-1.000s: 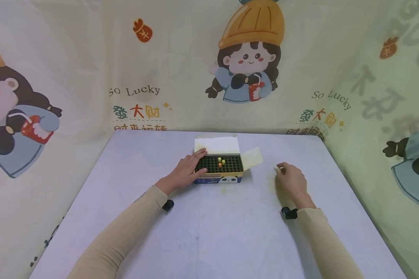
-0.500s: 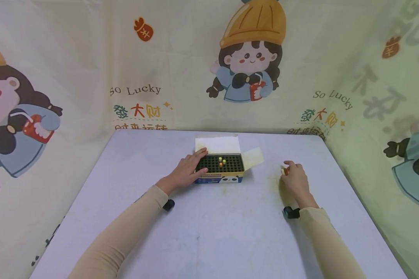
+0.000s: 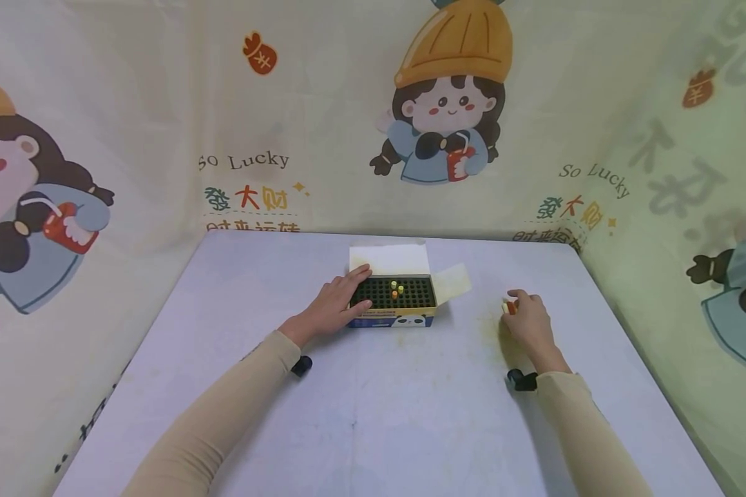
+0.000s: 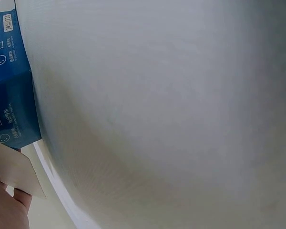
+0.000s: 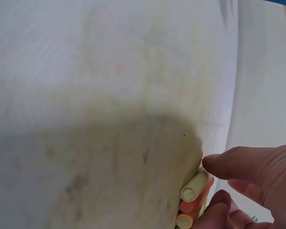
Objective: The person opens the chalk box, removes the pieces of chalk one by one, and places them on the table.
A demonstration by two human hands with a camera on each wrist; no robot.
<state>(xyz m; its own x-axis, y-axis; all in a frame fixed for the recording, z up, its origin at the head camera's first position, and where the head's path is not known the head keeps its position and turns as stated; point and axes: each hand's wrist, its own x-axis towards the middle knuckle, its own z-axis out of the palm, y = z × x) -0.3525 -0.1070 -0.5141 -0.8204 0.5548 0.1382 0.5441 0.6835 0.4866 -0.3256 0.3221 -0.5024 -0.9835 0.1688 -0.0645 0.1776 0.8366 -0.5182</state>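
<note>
An open chalk box with a panda on its front stands mid-table, its black grid tray facing up. A few chalk sticks, yellow and orange at their ends, poke out of the holes. My left hand holds the box's left end, thumb at the front edge and fingers toward the back. In the left wrist view, fingertips show by a paper flap. To the right, my right hand grips several loose chalk sticks, pale yellow and orange, between thumb and fingers, low over the table. Some sticks are partly hidden.
The box's white lid stands raised behind the tray. A side flap sticks out to the right. Yellowish smears mark the white table, and a printed cloth hangs behind it.
My right hand has shifted slightly right, and the orange and pale chalk at its fingers now shows in the head view. My left hand stays on the box.
</note>
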